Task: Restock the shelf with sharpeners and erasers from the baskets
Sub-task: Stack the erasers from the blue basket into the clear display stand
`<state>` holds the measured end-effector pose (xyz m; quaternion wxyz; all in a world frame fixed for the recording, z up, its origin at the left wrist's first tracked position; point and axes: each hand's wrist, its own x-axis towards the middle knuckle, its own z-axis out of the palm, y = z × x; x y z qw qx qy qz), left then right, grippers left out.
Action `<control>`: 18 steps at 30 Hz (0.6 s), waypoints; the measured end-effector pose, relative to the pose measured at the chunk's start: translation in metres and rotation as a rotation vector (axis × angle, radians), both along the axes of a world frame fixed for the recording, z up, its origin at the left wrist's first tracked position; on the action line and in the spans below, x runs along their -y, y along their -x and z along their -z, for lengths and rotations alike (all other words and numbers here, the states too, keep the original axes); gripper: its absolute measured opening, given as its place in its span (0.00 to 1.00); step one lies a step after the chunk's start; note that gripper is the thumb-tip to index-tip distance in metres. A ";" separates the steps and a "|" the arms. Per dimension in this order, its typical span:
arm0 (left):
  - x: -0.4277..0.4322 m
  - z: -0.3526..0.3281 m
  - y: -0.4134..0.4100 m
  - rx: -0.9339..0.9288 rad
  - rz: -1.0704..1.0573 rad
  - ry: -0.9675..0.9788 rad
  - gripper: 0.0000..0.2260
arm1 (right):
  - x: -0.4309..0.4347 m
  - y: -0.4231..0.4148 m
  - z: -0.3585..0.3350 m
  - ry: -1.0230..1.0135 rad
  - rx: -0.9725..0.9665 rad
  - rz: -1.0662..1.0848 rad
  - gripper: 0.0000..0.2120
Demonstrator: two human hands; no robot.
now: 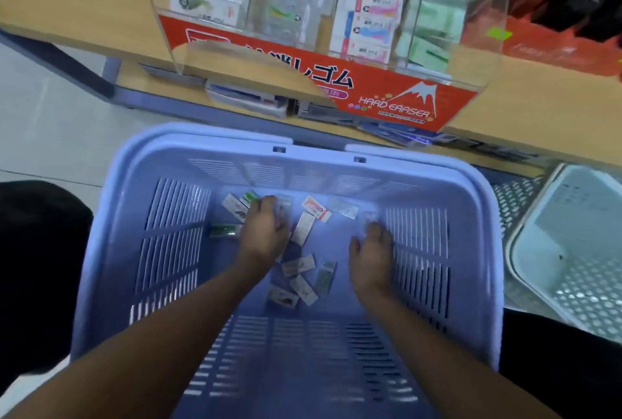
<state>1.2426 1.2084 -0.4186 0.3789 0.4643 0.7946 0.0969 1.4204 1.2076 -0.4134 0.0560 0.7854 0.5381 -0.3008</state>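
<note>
A lavender basket stands in front of me with several small eraser packs loose on its floor. My left hand reaches to the far left of the floor, fingers curled over a pale pack beside a green one. At the right side of the floor, my right hand has its thumb spread and its fingertips down by a blurred small pack. Above, a clear display case with a red "HARD ERASER" label sits on the wooden shelf, and its compartments hold stacked eraser boxes.
A pale grey basket stands to the right on a perforated metal base. A lower shelf under the wooden edge holds flat packs. Red bags hang at top right. My dark-clothed knees flank the lavender basket.
</note>
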 end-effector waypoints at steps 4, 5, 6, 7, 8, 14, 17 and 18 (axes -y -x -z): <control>0.001 0.019 -0.007 -0.231 0.177 -0.053 0.18 | -0.002 0.016 0.015 -0.019 0.117 0.029 0.30; 0.000 0.024 -0.008 -0.256 0.193 -0.047 0.21 | -0.006 0.018 0.018 -0.053 0.116 0.044 0.30; -0.002 0.025 -0.009 -0.262 0.183 -0.030 0.23 | -0.010 0.019 0.020 -0.104 0.094 0.055 0.29; -0.004 0.025 -0.010 -0.248 0.163 -0.015 0.23 | -0.015 0.020 0.022 -0.160 0.069 0.073 0.29; -0.005 0.024 -0.010 -0.213 0.127 -0.009 0.22 | -0.021 0.022 0.024 -0.195 0.036 0.104 0.28; 0.018 -0.006 -0.007 -0.017 -0.345 -0.120 0.16 | -0.034 0.045 0.018 -0.142 -0.029 -0.022 0.21; 0.032 -0.003 0.003 -0.104 -0.523 -0.034 0.19 | -0.034 0.059 0.012 -0.055 0.001 -0.271 0.28; 0.034 0.002 0.007 -0.088 -0.544 -0.011 0.19 | -0.034 0.065 0.011 -0.013 0.009 -0.343 0.31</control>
